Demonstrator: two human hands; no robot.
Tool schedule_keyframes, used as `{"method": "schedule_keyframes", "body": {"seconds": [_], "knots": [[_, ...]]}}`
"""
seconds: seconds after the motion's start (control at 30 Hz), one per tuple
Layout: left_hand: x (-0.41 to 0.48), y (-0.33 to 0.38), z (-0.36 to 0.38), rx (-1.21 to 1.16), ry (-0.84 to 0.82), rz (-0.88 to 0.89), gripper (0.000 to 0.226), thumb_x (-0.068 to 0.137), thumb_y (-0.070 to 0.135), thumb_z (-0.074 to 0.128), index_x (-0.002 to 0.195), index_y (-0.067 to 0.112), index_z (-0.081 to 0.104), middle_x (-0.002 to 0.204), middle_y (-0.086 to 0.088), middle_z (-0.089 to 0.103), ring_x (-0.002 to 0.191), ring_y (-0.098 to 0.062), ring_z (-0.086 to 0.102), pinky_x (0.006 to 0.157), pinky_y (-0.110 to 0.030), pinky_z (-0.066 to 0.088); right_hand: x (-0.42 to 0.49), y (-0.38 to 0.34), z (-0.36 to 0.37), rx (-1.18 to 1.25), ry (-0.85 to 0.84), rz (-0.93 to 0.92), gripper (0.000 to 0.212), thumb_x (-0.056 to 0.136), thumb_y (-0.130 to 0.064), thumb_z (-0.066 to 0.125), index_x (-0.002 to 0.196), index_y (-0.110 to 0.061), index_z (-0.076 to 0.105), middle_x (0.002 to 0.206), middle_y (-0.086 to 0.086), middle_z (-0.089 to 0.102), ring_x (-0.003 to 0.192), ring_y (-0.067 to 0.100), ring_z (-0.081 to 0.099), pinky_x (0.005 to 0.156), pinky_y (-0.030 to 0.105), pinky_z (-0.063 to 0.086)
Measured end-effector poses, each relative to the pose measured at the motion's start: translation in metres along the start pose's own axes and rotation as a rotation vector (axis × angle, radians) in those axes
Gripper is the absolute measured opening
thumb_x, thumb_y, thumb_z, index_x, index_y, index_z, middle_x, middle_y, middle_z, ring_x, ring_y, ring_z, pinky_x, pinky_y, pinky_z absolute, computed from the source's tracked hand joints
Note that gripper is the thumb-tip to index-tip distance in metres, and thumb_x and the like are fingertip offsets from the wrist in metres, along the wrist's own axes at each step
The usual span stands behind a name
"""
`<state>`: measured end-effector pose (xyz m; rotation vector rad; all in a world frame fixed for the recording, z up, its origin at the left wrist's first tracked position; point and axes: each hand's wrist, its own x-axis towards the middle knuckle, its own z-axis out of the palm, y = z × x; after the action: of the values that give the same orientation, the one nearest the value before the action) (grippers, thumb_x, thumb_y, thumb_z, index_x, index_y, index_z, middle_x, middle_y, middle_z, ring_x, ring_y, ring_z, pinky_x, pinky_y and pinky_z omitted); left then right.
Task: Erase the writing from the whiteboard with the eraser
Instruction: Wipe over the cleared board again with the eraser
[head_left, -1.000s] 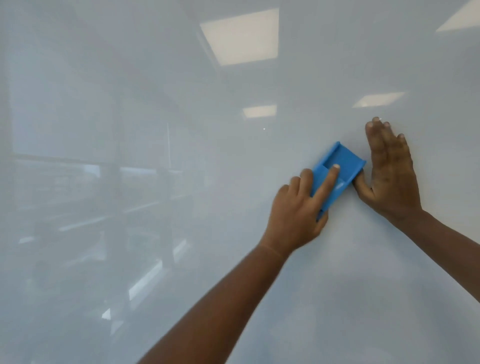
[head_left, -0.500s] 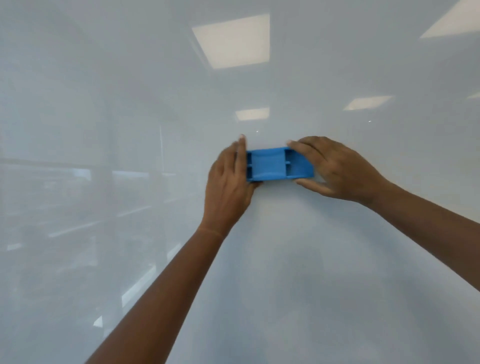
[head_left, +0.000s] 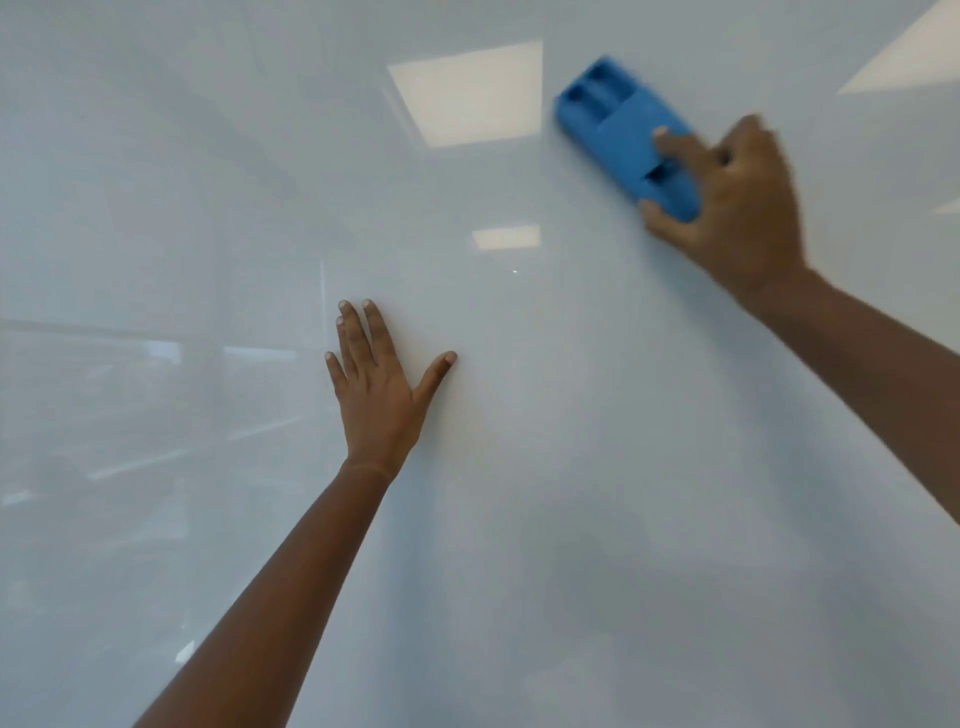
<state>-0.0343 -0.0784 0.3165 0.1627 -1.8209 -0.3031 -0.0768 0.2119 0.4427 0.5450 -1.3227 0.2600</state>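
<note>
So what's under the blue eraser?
The eraser lies against the whiteboard, gripped by the right hand. The patch beneath it is covered, so any writing there can't be seen. No writing shows on the board around it.

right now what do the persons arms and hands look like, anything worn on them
Both arms are bare as far as the view shows: no sleeves, gloves, watch, rings or bracelets can be seen. The left hand shows short, plain nails on its fingers, and a faint crease line crosses that wrist. The right hand is motion-blurred, so fine detail there cannot be made out.
</note>
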Motion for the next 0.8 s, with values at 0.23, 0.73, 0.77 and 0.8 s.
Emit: {"method": "schedule_keyframes", "body": {"seconds": [0.23, 0.73, 0.77, 0.8], "knots": [[0.000, -0.009, -0.007, -0.146, 0.021, 0.028, 0.078, 0.086, 0.057, 0.028, 0.148, 0.016, 0.005, 0.156, -0.004, -0.003, 0.143, -0.015, -0.003, 0.114, -0.034, 0.000, -0.056, 0.098, -0.024, 0.023, 0.129, 0.629, 0.057, 0.083, -0.062, 0.047, 0.123, -0.021, 0.044, 0.121, 0.016, 0.050, 0.107, 0.033, 0.050, 0.091, 0.043, 0.044], [0.002, -0.012, -0.026, -0.487, 0.010, -0.081, 0.051, 0.100, 0.041, 0.012, 0.144, 0.021, 0.029, 0.154, 0.004, 0.018, 0.140, -0.010, 0.014, 0.115, -0.034, 0.014, -0.148, -0.117, 0.028, 0.178, -0.072, -0.223, 0.060, 0.072, -0.031, 0.065, 0.126, -0.020, 0.041, 0.095, 0.011, 0.030, 0.073, 0.024, 0.030, 0.059, 0.033, 0.040], [0.001, -0.012, -0.027, -0.467, 0.005, -0.075, 0.051, 0.101, 0.040, 0.013, 0.144, 0.021, 0.029, 0.154, 0.005, 0.017, 0.140, -0.010, 0.014, 0.115, -0.033, 0.014, -0.143, -0.108, 0.025, 0.172, -0.077, -0.269, 0.055, 0.074, -0.033, 0.058, 0.125, -0.020, 0.042, 0.096, 0.011, 0.031, 0.073, 0.025, 0.030, 0.060, 0.034, 0.038], [0.001, -0.013, -0.027, -0.446, 0.002, -0.065, 0.050, 0.101, 0.039, 0.014, 0.145, 0.021, 0.028, 0.154, 0.005, 0.017, 0.141, -0.010, 0.013, 0.115, -0.032, 0.013, -0.138, -0.097, 0.022, 0.170, -0.080, -0.289, 0.053, 0.076, -0.035, 0.052, 0.125, -0.020, 0.042, 0.097, 0.012, 0.031, 0.074, 0.026, 0.031, 0.062, 0.036, 0.035]]}}
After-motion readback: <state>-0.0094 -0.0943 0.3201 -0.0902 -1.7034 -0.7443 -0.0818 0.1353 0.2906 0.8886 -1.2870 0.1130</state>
